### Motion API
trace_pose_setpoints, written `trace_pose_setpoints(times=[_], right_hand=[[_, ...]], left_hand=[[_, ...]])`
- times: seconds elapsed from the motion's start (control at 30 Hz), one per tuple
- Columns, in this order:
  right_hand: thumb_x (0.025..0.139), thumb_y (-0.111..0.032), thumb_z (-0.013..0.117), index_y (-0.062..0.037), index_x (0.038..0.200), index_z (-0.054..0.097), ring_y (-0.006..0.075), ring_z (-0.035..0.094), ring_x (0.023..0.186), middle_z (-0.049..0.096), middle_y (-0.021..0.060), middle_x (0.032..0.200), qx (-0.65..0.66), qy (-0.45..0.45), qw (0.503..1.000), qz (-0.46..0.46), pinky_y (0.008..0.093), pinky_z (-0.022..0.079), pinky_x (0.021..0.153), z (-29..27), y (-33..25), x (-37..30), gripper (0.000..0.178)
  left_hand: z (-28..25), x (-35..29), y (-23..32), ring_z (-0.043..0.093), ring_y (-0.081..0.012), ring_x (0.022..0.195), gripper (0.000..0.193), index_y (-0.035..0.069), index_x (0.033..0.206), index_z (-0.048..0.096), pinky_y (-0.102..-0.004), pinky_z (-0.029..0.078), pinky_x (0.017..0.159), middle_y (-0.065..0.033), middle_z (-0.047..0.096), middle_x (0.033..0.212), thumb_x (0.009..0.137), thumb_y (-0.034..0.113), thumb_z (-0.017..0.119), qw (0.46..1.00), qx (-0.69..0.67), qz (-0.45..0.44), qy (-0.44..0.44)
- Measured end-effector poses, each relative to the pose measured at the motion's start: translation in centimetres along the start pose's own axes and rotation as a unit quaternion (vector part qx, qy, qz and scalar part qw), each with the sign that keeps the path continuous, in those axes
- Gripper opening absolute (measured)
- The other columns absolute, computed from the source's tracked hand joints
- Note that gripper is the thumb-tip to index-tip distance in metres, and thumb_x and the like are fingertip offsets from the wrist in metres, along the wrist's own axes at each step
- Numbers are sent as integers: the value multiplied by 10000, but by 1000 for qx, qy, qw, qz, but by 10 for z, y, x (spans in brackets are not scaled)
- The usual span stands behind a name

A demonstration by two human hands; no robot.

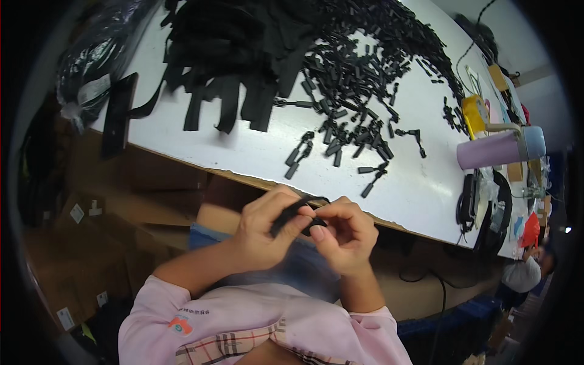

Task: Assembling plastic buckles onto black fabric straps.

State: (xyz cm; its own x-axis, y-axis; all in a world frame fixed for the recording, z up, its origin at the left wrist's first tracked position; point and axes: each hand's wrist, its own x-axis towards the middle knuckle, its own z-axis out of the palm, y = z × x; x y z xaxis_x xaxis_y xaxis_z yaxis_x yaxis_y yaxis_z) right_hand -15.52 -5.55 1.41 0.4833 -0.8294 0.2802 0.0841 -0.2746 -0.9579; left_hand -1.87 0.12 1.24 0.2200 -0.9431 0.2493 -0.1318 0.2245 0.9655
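Note:
Just off the near edge of the white table, my left hand is closed on a black fabric strap. The strap runs up between its fingers and bends over at the top. My right hand pinches the strap's other part between thumb and forefinger, close against the left fingertips. Whether a small black piece is also between the fingers is hidden. Beyond my hands, small black plastic pieces joined by short links lie scattered on the table. Black fabric strips are heaped at the far left.
A lilac bottle lies at the right beside a yellow object. Clear plastic bags and a dark flat bar sit at the left. Cardboard boxes stand below left. Another person is far right.

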Motion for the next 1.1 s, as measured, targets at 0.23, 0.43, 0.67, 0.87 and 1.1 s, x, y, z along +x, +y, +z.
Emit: trace_pose_setpoints(times=[0.23,0.43,0.67,0.87,1.1], right_hand=[[689,9,610,4,716,550,19,334,443,473,-3,581,67,-126,988,64,173,250,402,-3,2,7,66],[719,-5,603,1,719,522,4,360,484,483,-27,605,120,-151,966,169,158,271,423,3,7,4,81],[717,-22,610,-9,690,509,7,374,487,468,-26,577,67,-101,986,116,166,279,413,17,-4,8,105],[709,-85,619,0,629,484,98,396,391,427,29,485,-82,-225,965,106,236,314,374,25,-5,7,178],[674,-156,675,6,710,568,126,485,422,525,70,539,-304,-152,940,-19,217,379,405,29,-18,34,198]], left_hand=[[-2,-11,-4,498,-141,616,109,6,832,503,-234,403,570,-72,507,704,801,107,531,999,-50,-12,13],[1,-19,-8,492,-96,640,143,17,842,497,-224,401,584,-40,527,713,828,159,504,982,-151,-112,31],[-11,-12,-4,481,-75,653,142,24,851,507,-216,401,595,-24,526,714,830,165,506,993,-96,-52,44],[-30,0,-3,473,-51,650,158,21,868,536,-212,403,588,-1,541,713,840,171,496,970,-159,-173,62],[-86,25,6,337,-11,387,250,-46,937,489,-155,291,336,-64,512,672,867,183,417,965,-142,-79,206]])
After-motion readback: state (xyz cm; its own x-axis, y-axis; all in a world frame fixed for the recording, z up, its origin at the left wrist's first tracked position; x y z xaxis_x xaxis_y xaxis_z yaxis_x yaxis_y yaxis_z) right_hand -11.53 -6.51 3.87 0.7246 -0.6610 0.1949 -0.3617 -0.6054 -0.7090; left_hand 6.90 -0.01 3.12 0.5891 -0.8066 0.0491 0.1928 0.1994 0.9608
